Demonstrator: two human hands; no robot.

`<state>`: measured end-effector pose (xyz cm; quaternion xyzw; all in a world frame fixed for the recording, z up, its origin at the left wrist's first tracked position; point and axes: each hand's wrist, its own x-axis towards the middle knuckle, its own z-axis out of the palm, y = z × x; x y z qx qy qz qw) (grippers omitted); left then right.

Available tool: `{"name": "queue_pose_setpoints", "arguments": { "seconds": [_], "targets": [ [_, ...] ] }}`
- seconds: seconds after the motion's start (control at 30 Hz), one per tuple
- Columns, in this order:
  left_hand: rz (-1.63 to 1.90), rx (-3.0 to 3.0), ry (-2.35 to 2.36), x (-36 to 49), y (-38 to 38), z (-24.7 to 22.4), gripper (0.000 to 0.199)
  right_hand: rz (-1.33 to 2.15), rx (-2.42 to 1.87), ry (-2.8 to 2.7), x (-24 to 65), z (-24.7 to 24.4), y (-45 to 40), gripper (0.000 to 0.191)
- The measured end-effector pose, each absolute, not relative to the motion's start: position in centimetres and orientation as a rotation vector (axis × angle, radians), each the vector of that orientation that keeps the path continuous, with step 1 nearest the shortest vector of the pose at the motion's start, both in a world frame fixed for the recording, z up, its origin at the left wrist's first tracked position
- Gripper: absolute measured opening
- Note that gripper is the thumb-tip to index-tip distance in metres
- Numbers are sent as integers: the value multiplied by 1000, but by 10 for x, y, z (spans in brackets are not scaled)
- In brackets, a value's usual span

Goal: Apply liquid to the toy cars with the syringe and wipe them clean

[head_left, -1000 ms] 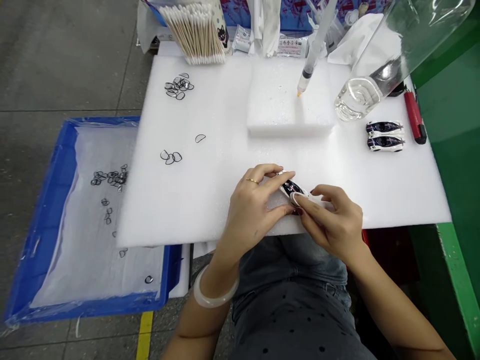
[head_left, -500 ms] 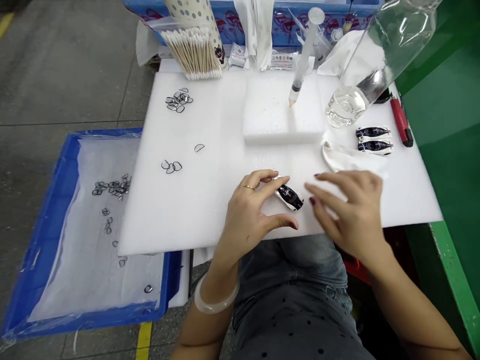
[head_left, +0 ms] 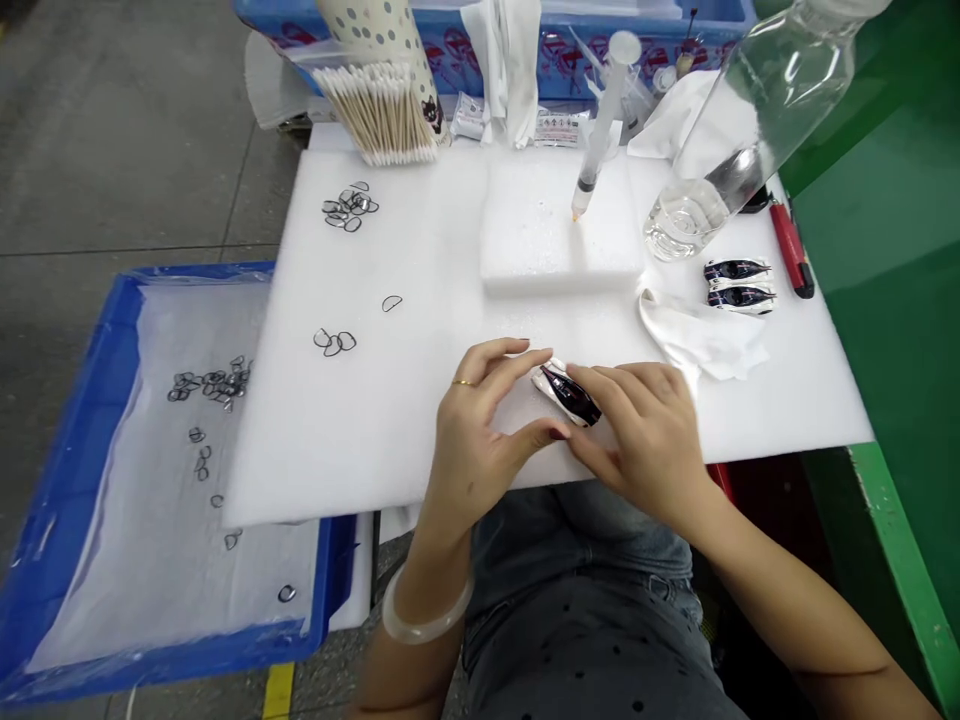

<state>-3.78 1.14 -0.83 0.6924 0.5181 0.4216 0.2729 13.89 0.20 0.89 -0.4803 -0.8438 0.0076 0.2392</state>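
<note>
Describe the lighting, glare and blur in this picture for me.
In the head view, bright highlights glint on the clear bottle; in the head view, a faint shadow falls below the syringe on the white foam block; also in the head view, the right hand seems slightly soft, and the toy car is too small to read any fine markings.

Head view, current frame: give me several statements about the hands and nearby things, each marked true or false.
1. The left hand and right hand are both at a small toy car. True.
2. The white cloth is in the right hand. False: it lies on the white board.
3. The left hand wears a ring. True.
4. The syringe lies flat. False: it is tilted, tip down at the foam block.
5. Two more cars sit side by side. True.
</note>
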Motion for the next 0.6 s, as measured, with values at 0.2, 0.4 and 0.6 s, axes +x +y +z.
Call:
{"name": "queue_pose_setpoints", "arguments": {
  "seconds": [0.2, 0.4, 0.6],
  "targets": [
    [1160, 1905, 1526, -38, 9, -10, 30, -20, -1552, -2030, 209, 11, 15, 44],
    [1169, 1885, 1474, -35, 9, -10, 34, -477, -1901, -1527, 416, -4, 23, 28],
    [1081, 1880, 1536, -34, 9, -9, 35, -180, -2243, -1537, 348, 26, 49, 46]
  ]
}}
